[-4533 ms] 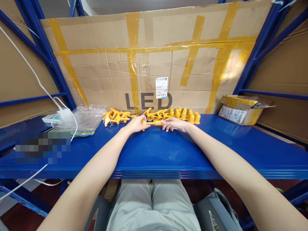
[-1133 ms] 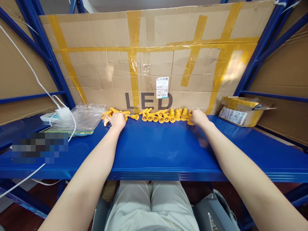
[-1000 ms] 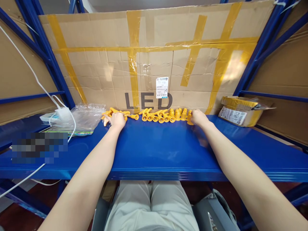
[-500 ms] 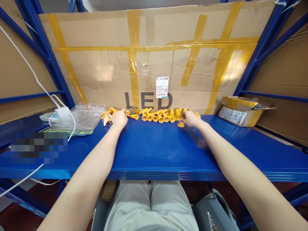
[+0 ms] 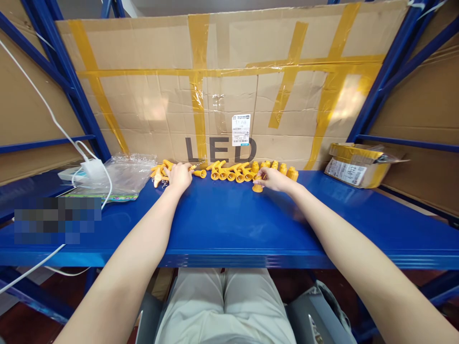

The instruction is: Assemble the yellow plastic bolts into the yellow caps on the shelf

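My left hand (image 5: 180,177) is closed at the left end of a row of yellow plastic parts, its fingertips pinched on what looks like a thin metal spring (image 5: 199,165). Branched yellow pieces (image 5: 158,176) and small coiled springs (image 5: 165,183) lie beside and partly under that hand. My right hand (image 5: 275,179) grips a yellow flared cap (image 5: 257,187), wide end down, at or just above the blue shelf. Behind it stand several more yellow caps (image 5: 283,168). Between the hands lies a row of yellow trumpet-shaped pieces (image 5: 231,176), their round mouths facing me.
A large taped cardboard sheet (image 5: 154,110) closes off the back of the blue shelf (image 5: 215,220). Clear plastic bags (image 5: 124,174) and a white plug with cable (image 5: 95,171) sit at left. An opened small carton (image 5: 353,167) stands at right.
My right hand has moved left with the yellow cap, uncovering more of the standing caps behind. My left hand has shifted slightly right, and the thin spring now extends from its fingertips.
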### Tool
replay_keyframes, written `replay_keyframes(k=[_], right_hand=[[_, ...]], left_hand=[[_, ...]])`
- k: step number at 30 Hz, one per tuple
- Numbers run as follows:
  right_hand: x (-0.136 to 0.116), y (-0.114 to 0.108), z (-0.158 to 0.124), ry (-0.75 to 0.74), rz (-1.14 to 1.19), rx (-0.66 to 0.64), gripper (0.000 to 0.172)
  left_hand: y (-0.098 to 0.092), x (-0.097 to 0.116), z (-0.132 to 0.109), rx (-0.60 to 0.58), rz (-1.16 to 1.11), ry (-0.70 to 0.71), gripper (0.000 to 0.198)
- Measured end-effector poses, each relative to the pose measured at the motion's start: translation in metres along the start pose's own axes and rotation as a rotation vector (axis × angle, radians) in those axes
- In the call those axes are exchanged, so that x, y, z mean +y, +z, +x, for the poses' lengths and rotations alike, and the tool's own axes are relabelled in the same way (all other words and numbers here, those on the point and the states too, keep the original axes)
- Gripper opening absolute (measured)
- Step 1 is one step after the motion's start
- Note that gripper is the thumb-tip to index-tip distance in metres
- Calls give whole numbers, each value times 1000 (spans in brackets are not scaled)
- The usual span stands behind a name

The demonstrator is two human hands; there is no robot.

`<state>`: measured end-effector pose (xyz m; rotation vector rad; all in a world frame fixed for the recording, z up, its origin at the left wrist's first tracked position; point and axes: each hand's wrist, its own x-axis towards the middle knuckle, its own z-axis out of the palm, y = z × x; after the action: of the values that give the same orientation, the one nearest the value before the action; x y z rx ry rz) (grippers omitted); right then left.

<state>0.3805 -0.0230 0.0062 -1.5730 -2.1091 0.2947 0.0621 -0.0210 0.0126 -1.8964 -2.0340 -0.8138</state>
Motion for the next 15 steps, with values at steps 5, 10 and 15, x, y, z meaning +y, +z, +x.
replay_keyframes(k=[5, 10, 15], right_hand=[[4, 1, 2, -50, 19, 3, 17], [-3, -1, -2, -5, -33, 9, 18], [-13, 2, -8, 28, -171, -90, 21]], left_hand=[[0, 0, -1, 4, 5, 19, 31], [2, -2, 2, -10, 7, 35, 33], [8, -7, 7, 6, 4, 121, 33]])
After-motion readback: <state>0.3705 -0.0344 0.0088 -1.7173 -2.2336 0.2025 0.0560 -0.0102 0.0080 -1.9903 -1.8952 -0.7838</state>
